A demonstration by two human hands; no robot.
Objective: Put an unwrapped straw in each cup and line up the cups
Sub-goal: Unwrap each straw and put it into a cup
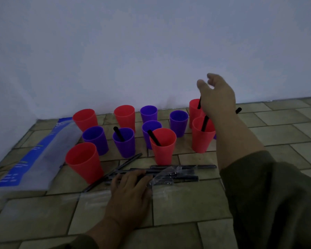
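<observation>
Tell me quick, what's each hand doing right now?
Left hand: open, resting on the wrapped straws.
Right hand: open, fingertips apart, above the straw in the back red cup.

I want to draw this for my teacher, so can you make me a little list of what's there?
cups: red and purple, bunched, not lined up
straws seen in: front red cup, right red cup, back red cup, middle purple cup
left hand: rests on wrapped straws
right hand: above back red cup; grip unclear
bag: left, flat
</observation>
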